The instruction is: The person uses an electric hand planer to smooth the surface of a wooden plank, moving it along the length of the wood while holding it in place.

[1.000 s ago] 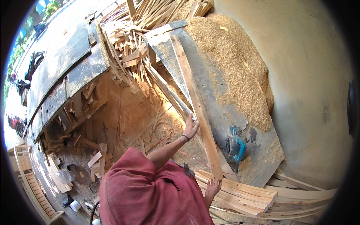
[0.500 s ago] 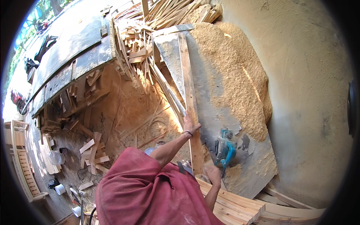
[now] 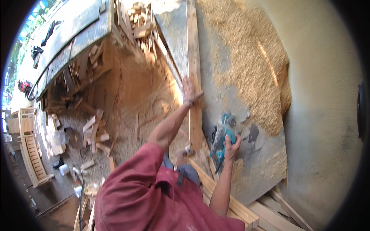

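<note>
A grey tabletop [image 3: 252, 175] bears a plank [image 3: 194, 54] under left hand [image 3: 189, 91], planer [image 3: 222, 129] at right [image 3: 231, 150].

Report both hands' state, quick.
Left hand: open, laid on the long wooden board, thumb spread across it.
Right hand: at the teal power tool; whether closed cannot be told.

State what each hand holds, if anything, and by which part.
Right hand: teal power tool, by its handle. Left hand: on the plank, thumb across its top; grip unclear.
</note>
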Tool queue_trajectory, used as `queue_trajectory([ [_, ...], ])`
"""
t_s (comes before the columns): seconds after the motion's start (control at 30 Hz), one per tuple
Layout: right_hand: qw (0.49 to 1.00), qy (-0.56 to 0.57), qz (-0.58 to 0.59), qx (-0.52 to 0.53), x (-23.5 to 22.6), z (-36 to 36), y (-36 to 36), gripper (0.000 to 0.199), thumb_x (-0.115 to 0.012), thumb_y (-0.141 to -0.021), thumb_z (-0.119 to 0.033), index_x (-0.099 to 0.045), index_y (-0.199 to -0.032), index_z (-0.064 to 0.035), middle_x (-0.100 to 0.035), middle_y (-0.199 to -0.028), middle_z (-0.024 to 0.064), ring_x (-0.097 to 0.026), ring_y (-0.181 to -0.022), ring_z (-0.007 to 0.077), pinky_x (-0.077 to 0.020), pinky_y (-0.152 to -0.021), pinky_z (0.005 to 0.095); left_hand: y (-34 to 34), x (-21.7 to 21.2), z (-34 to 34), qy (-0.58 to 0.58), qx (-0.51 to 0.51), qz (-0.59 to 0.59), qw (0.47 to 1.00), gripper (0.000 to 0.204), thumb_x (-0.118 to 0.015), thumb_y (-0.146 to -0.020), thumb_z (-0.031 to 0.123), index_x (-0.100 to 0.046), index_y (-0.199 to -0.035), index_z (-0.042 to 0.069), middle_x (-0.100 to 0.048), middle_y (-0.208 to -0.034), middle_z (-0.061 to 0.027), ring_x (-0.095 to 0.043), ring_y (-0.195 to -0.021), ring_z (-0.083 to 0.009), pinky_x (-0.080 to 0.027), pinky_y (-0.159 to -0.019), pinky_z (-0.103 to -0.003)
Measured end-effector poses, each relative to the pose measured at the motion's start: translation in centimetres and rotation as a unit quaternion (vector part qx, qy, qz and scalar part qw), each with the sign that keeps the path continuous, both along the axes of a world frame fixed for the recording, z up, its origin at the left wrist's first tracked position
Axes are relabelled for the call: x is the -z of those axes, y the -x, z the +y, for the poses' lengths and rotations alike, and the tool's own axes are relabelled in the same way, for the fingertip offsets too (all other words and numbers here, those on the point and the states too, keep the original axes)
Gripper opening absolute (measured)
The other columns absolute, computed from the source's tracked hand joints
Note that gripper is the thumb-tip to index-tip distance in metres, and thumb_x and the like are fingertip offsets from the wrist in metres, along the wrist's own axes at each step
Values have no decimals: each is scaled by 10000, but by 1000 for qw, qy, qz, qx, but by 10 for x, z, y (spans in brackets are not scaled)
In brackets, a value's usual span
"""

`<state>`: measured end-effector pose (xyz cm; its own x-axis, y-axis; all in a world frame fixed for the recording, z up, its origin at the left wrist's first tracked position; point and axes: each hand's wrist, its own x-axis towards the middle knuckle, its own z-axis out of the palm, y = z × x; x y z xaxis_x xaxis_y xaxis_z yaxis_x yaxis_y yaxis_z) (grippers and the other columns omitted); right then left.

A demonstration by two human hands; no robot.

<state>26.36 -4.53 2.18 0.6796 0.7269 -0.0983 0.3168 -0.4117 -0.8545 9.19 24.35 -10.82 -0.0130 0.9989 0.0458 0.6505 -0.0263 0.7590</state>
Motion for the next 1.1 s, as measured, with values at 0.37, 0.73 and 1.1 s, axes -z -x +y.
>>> queue_trajectory([
  [0.37,939,2,344,-24,-14,-8,-5,479,-736,-875,-267,-588,-1233,15,-603,-783,30,-569,-616,113,-469,-584,253,-5,-16,6,73,52,34,995,1283,-856,-677,379,7,-1531,-34,-18,-1610,-264,-28,-1500,-402,-102,-1214,-491],
  [0.73,943,12,326,65,-40,-51,21,369,-649,-920,-340,-607,-1011,16,-527,-671,21,-490,-527,101,-400,-469,253,-32,-10,3,23,57,35,997,1211,-792,-722,476,-54,-1542,-23,-53,-1604,-278,7,-1502,-403,3,-1219,-466],
  [1.1,940,3,336,49,-45,-146,62,338,-593,-940,-329,-578,-984,5,-523,-652,38,-489,-529,115,-401,-476,254,-39,-23,4,-40,102,267,957,1067,-529,-813,683,-56,-1575,105,42,-1619,-235,75,-1506,-370,13,-1213,-491],
])
